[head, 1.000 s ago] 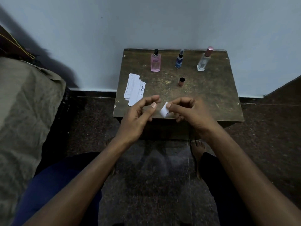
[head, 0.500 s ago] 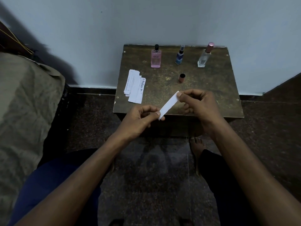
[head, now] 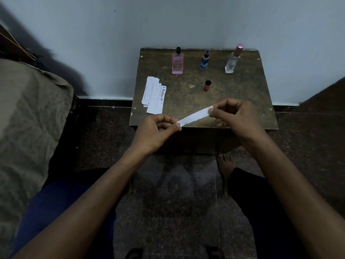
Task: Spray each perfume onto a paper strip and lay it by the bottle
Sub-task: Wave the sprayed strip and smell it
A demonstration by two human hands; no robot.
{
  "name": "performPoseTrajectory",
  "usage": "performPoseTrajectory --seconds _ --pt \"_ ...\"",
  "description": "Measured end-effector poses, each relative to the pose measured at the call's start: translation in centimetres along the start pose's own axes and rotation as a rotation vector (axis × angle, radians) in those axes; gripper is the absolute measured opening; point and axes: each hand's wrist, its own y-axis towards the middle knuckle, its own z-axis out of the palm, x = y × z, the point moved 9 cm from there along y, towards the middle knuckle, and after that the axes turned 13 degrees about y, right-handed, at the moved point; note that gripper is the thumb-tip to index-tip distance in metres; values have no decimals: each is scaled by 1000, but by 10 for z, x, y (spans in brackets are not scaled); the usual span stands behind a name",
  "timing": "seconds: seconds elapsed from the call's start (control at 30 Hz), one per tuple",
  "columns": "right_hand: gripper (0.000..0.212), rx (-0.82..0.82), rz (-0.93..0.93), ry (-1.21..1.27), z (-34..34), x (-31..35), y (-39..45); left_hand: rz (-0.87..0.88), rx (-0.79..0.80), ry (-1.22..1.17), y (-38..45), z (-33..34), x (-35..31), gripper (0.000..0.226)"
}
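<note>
Unfolded flat now, thin paper strip (ragged-edged) pinched between left hand and right hand.

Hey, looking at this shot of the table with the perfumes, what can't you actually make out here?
All in the head view:
- Print on the stack of white paper strips: mostly too small; overlapping strips cut words off.
- Label on the pink glass perfume bottle: blurred.
- Ends of the white paper strip held taut: covered by the grip of the left hand and right hand.
- Whether that strip has been sprayed: not visible.
</note>
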Motion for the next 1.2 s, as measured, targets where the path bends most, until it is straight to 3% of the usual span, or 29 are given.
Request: performPoseTrajectory --seconds 0.17,0.4,0.7,0.97,1.2 --pt "11 68 -44 -216 9 4 -15 79 -204 295 -6 -20 -12 8" --pt "8 42 -22 -112 13 0 -15 64 -334 246 -12 -31 -17 6" --pt "10 43 149 84 6 -28 -8 121 -184 137 -5 -22 -22 10" --pt "23 72 305 229 9 -40 -6 2 36 -18 7 -9 -4 13" --pt "9 70 321 228 23 -46 -4 -77 -42 -50 9 -21 5 19"
